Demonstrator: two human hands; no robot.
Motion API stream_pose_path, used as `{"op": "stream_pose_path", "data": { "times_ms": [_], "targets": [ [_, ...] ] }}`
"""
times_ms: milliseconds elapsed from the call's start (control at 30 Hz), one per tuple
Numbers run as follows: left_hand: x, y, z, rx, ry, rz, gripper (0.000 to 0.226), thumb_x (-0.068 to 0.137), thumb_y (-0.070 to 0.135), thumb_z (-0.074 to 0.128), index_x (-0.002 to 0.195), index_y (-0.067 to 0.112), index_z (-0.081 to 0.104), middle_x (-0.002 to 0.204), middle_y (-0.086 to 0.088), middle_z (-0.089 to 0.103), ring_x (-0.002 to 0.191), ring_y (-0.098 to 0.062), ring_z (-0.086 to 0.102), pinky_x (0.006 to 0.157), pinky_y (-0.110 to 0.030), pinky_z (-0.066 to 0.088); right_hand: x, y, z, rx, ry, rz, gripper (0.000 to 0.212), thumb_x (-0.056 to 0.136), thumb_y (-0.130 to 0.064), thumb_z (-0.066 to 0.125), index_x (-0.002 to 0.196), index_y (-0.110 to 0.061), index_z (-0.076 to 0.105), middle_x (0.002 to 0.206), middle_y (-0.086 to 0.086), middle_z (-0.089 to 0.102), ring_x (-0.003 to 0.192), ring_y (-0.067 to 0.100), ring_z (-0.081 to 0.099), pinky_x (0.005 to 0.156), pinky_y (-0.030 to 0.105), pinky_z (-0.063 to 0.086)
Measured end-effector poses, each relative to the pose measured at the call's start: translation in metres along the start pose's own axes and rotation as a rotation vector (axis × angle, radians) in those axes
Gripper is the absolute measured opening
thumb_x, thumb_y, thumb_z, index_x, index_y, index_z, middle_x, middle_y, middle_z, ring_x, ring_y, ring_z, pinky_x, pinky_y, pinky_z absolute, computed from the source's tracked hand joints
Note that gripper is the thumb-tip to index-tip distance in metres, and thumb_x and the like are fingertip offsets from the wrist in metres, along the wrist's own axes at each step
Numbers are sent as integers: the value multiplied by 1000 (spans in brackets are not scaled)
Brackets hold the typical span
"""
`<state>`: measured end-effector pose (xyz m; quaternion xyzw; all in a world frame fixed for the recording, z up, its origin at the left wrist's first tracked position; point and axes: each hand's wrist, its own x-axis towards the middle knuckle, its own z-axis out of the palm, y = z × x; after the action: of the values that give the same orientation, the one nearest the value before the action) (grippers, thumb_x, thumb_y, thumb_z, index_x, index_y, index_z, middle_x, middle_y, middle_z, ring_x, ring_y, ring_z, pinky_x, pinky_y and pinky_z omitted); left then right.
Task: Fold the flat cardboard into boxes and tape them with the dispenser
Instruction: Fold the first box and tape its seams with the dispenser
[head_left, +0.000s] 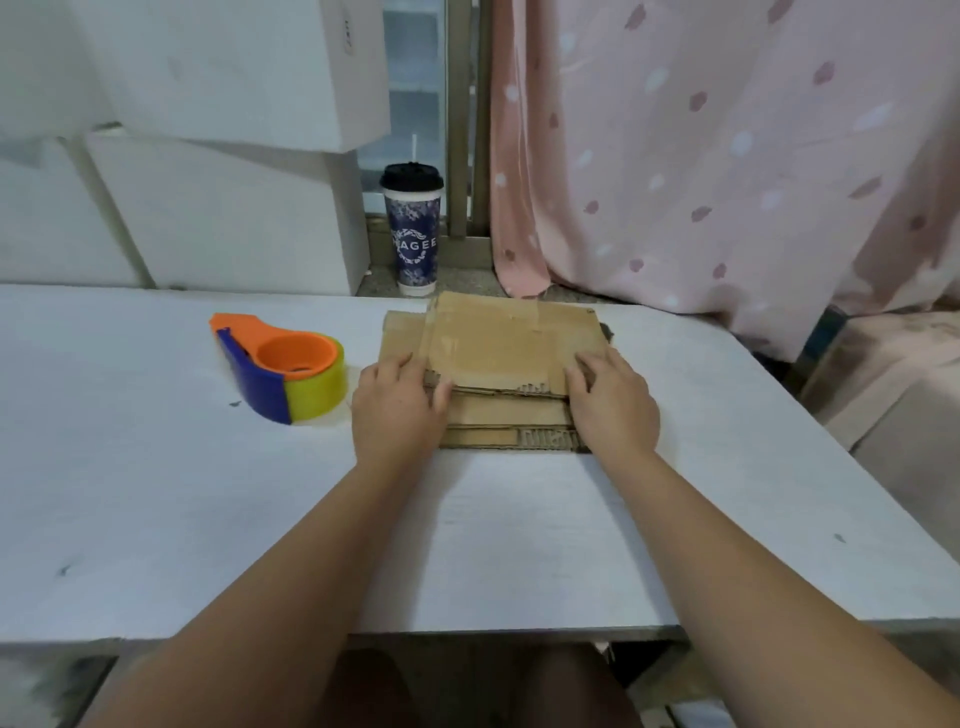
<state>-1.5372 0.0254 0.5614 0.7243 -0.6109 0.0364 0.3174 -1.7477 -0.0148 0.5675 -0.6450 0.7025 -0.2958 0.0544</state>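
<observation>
White table, both hands on the cardboard

White table (156, 493) carries a stack of flat cardboard (498, 343) near its far edge, with the tape dispenser (283, 371) just to its left. The left hand (397, 410) pinches the top sheet's left near corner, fingers above, thumb at the edge. The right hand (613, 400) lies with bent fingers on the right near corner; whether it grips there cannot be told

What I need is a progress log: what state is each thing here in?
flat cardboard: unfolded, stacked on the table.
left hand: grips the cardboard's left side.
right hand: grips its right side.
tape dispenser: lying on the table, untouched, roll loaded.
cup: upright, lid on.
</observation>
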Motion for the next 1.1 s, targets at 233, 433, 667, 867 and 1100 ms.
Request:
{"op": "stream_pose_path", "data": {
  "times_ms": [233,433,667,867,1100],
  "targets": [
    [3,-2,-13,-479,-123,-234,55,93,57,37,120,19,65,129,-2,58,125,-26,44,108,-45,32,-6,-8,-12,163,-80,123,41,89,-47,50,129,-37,53,145,-2,42,131,21,41,109,45,32],
    [7,4,-2,-191,-265,-61,117,54,85,54,148,22,23,149,3,36,136,-18,32,113,-44,21,-8,-11,3,149,85,153,38,85,-53,50,119,-37,55,133,-1,43,117,22,49,108,40,30],
    [46,-4,27,-13,-327,111,138,49,86,57,150,17,-6,158,1,9,143,-15,15,115,-42,13,34,-14,19,124,108,150,47,86,-57,50,125,-31,54,135,3,43,119,23,49,107,40,32],
    [70,-2,37,3,-306,164,120,65,76,58,151,14,1,155,-1,18,141,-19,20,113,-45,20,63,-12,27,334,138,151,39,83,-48,61,117,-29,57,131,-6,41,100,14,55,86,29,44],
    [66,-4,39,-21,-88,301,96,74,64,61,149,17,24,131,-1,48,124,-19,38,109,-37,17,62,-11,21,614,413,148,15,81,-14,65,95,-18,63,115,-3,55,113,15,50,101,32,38]
  ]
}}
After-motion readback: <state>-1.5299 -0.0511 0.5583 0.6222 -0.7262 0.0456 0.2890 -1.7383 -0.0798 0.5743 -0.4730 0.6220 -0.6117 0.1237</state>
